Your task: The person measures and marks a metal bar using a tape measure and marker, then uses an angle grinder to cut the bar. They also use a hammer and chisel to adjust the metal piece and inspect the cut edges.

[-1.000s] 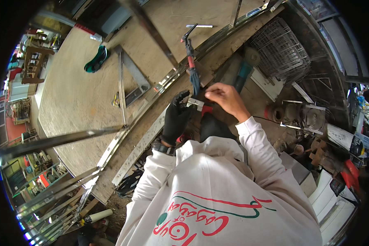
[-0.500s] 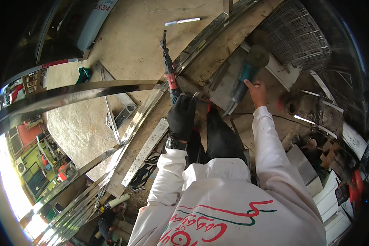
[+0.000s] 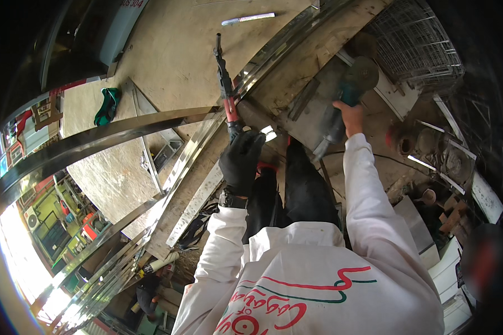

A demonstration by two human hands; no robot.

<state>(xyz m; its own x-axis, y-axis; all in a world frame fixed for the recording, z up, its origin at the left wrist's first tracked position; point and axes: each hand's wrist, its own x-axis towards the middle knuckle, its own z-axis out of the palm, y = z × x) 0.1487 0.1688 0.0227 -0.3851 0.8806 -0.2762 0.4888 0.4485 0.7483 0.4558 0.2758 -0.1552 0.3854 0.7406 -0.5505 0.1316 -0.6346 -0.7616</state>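
My right hand (image 3: 351,118), bare, is wrapped round a teal and dark angle grinder (image 3: 335,116). Its round disc (image 3: 362,73) points away from me, and its tail slants back toward my legs. On my left hand (image 3: 242,162) is a black glove, with the fingers curled closed. Against those fingers lies the near end of a long black-and-red tool (image 3: 227,92) with a thin nose, which crosses the shiny metal tubing (image 3: 198,139). What the gloved fingers grip is hidden. A small bright metal surface (image 3: 269,133) shows just right of them.
A pen-like marker (image 3: 248,19) and green-strapped goggles (image 3: 107,106) lie on the board. Long metal bars cross on the left. Wire mesh panels (image 3: 416,47) lean at far right, above metal scrap. Another person (image 3: 147,296) is at lower left.
The grinder has moved slightly up and right with my right hand. My left hand has drifted a little left and down, still closed. The whole view has shifted slightly.
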